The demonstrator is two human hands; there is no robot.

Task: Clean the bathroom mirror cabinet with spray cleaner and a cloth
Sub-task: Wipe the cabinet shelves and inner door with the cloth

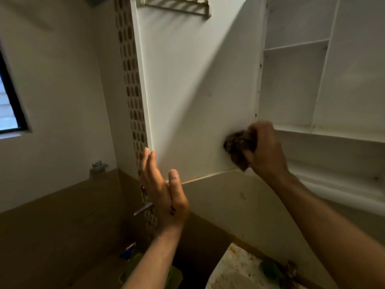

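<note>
The right hand clenches one dark, crumpled cloth and presses it to the smooth white flat cabinet door, low on the hinge side. The left hand is released, its fingers straight, at the door's opposite lower corner.

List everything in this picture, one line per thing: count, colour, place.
cabinet door: one, white, swung open, centre.
rack: one, metal, at the top of the door.
cabinet shelves: several, white, upper right, inside the open cabinet.
cloth: one, dark brown, bunched against the door's lower right corner.
tile strip: one, brown mosaic, vertical, left of the door.
window: one, dark frame, far left.
spray bottle: one, green, bottom edge, partly behind the left forearm.
sink: one, white and stained, bottom right.
left hand: one, fingers straight, at the door's lower left edge.
right hand: one, grips the cloth.
</note>
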